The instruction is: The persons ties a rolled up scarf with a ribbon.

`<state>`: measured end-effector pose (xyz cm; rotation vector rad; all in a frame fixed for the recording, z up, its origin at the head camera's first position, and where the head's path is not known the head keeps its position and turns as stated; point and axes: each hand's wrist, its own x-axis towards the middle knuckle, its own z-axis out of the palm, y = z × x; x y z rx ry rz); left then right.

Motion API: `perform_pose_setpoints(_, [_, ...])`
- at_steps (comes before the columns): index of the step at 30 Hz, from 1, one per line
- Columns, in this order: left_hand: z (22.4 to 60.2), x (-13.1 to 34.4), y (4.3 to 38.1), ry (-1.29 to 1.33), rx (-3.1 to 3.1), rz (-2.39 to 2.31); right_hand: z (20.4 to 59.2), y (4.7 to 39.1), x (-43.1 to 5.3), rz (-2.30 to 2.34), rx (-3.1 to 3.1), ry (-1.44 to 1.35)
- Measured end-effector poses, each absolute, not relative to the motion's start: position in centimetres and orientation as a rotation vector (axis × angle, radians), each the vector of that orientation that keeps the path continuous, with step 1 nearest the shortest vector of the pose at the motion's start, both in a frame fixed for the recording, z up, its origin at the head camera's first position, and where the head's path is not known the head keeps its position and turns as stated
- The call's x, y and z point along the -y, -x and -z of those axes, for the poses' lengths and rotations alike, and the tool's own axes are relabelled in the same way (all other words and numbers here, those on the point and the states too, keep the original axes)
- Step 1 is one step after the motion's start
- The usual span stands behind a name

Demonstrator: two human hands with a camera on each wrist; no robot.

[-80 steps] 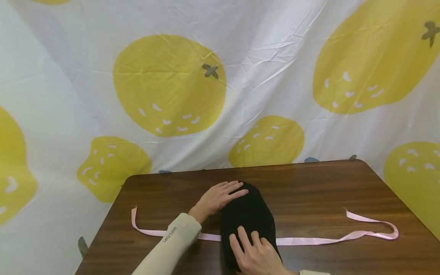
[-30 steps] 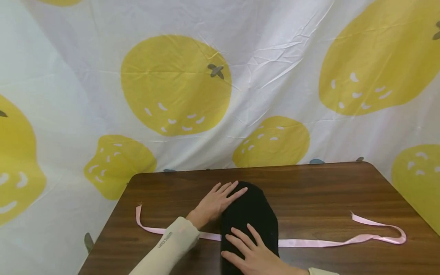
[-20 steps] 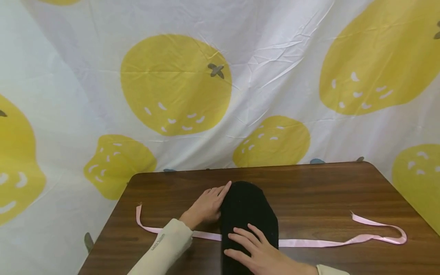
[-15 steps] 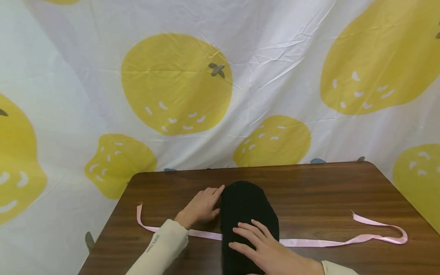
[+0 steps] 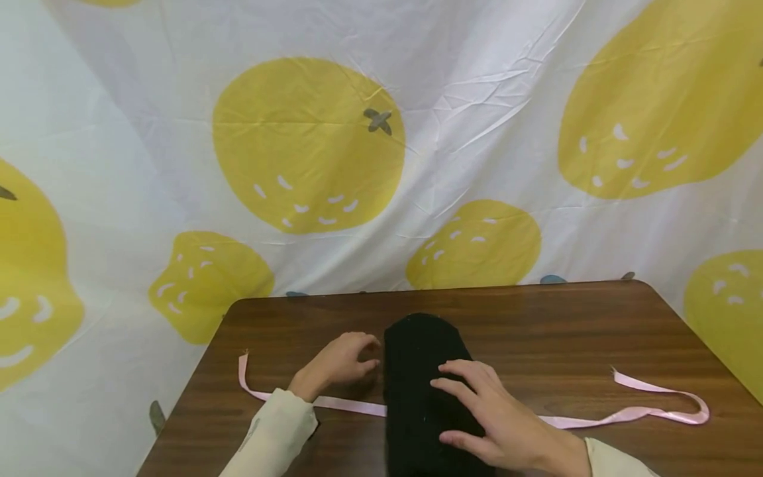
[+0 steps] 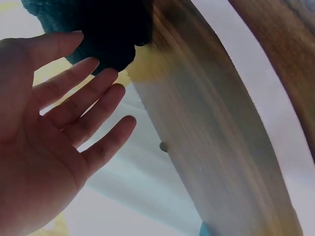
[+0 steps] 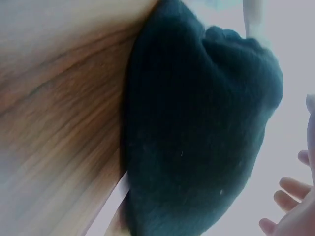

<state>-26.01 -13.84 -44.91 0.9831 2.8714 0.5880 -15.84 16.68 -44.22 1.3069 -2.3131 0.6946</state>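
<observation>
A folded piece of thick black cloth, rounded at its far end, lies lengthwise on the table over a pink ribbon. Just left of the cloth is my left hand, its fingers loosely bent and holding nothing. In the left wrist view, the fingers of that hand spread near the black cloth. My right hand is over the cloth's right side with fingers apart; whether they touch it I cannot tell. The fold of the cloth bulges in the right wrist view.
The brown wooden table has a rounded far edge close to a white curtain printed with yellow lemons. The ribbon's left end curls toward the far edge; its right end loops back on itself.
My left hand has slid off the cloth to its left and come nearer. My right hand has moved right and its fingers have come off the cloth's middle. Cloth and ribbon lie as before.
</observation>
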Motion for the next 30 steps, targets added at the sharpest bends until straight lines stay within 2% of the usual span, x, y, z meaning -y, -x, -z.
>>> perform_pose_setpoints(10, [45.0,15.0,25.2,-0.930,-2.759,-0.781,44.8,18.2,-19.5,-1.099,2.353,-1.034])
perform_pose_setpoints(15, [45.2,15.6,24.9,-0.864,-2.690,-0.854,45.6,19.4,-20.7,-1.152,2.314,-0.968])
perform_pose_setpoints(25, [45.6,16.2,24.8,-0.880,-2.612,-0.906,46.8,20.5,-22.2,-1.208,2.495,-0.902])
perform_pose_setpoints(30, [46.0,16.3,24.7,-0.842,-2.520,-0.918,47.4,20.7,-23.3,-1.235,2.778,-0.994])
